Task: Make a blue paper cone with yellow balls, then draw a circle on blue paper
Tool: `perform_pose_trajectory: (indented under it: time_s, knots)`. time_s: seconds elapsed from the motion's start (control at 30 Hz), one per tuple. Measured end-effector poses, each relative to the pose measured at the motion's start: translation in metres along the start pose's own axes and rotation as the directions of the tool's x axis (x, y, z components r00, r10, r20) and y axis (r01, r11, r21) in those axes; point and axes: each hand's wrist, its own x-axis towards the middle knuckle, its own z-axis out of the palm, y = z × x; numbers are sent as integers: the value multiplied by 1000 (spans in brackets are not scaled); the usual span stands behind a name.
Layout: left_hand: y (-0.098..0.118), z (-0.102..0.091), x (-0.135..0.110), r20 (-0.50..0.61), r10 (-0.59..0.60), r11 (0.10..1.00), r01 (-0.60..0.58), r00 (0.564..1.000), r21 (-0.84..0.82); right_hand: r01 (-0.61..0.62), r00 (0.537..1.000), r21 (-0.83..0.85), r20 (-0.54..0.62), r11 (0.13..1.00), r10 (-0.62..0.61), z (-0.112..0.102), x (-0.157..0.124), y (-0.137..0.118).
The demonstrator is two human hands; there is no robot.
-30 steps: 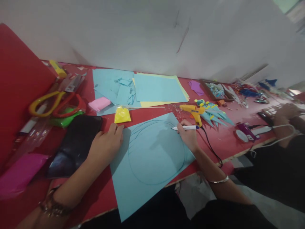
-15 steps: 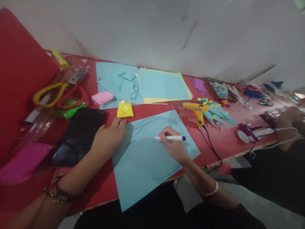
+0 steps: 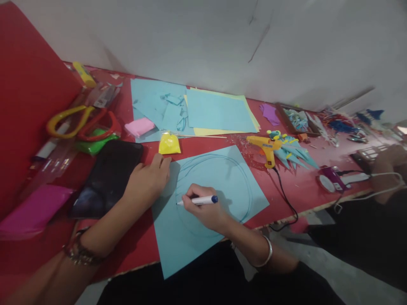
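Observation:
A sheet of light blue paper [image 3: 173, 250] lies at an angle on the red table, overhanging the front edge. It carries a large circle drawn in several dark lines. My right hand [image 3: 206, 212] is closed around a white marker pen [image 3: 203, 200] with a blue end. The pen's tip meets the left side of the drawn circle. At the sheet's upper left edge rests my left hand [image 3: 149, 180], its fingers loosely bent and holding nothing. Just beyond those fingers is a small packet of yellow clay [image 3: 169, 144]. A black phone-like slab [image 3: 108, 180] lies beside my left wrist.
Scissors [image 3: 84, 123] and a magenta packet [image 3: 34, 212] lie left. Blue sheets [image 3: 222, 110] and a pink packet [image 3: 140, 126] sit behind. A yellow glue gun [image 3: 265, 148], its cord, a purple device [image 3: 332, 178] and a tray [image 3: 288, 120] stand right. Another person's arm [image 3: 388, 169] is at far right.
My right hand has moved left and slightly down with the marker, from inside the circle to its left outline. My left hand stays at the paper's edge.

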Motion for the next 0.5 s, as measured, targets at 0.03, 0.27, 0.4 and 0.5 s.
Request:
perform_pose_trajectory:
  time_s: [0.03, 0.27, 0.4, 0.5]
  knots:
    - [0, 0, 0, -3, 2, 1000, -2, 1000, 6, 12, 1000, -14, -2, 1000, -12, 0, 0, 0]
    - [-1, 0, 0, 20, 6, 999, -7, 1000, 38, 30, 998, -47, -56, 998, -32, -11, 3, 5]
    - [0, 0, 1, 17, -8, 999, 7, 1000, 51, 14, 994, -57, -105, 998, -20, -27, 5, 14]
    - [0, -1, 1, 33, -10, 999, 8, 999, 46, 0, 984, -69, -175, 998, -12, -41, 5, 23]
